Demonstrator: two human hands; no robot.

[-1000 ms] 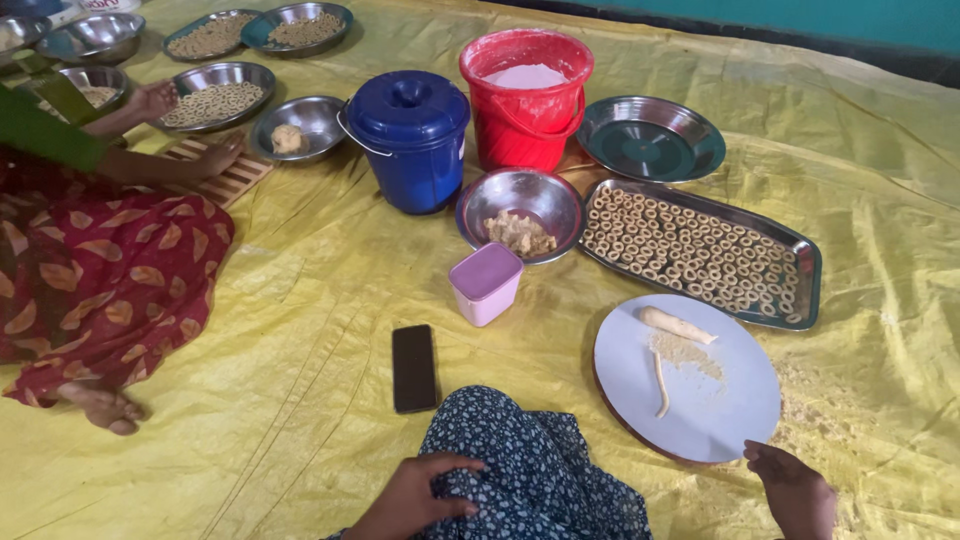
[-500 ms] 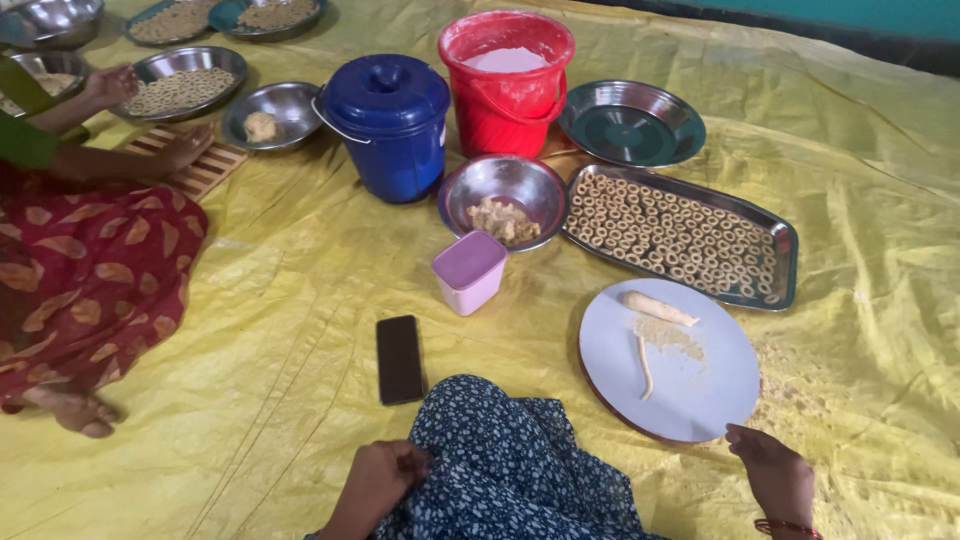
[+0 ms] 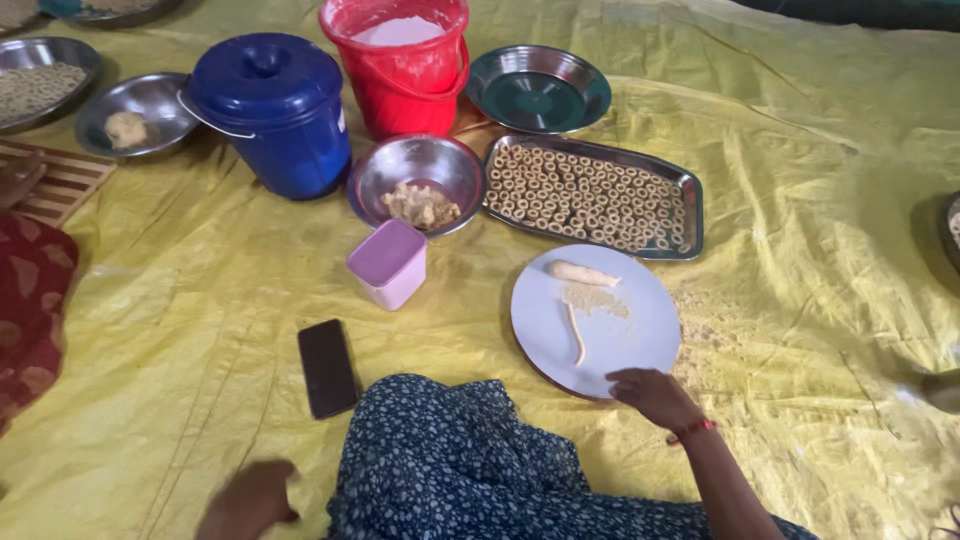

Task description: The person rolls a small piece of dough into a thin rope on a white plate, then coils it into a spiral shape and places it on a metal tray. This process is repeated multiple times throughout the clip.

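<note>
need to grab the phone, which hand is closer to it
Left. The left hand rests on the yellow sheet just below the black phone; the right hand is far across, touching the white plate.

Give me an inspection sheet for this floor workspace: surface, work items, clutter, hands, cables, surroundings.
Surface: wrinkled yellow plastic sheet, crumbs scattered beside the plate.
Work items: round white plate carrying a dough lump and a thin dough strand; rectangular steel tray full of dough rings; steel bowl of dough.
Clutter: black phone, lilac square tub, lidded blue bucket, red bucket of flour, empty round steel plate.
Hands: right hand on the plate's near rim; left hand empty, on the sheet.
Cables: nothing seen.
Surroundings: another person's red patterned cloth at left.
</note>
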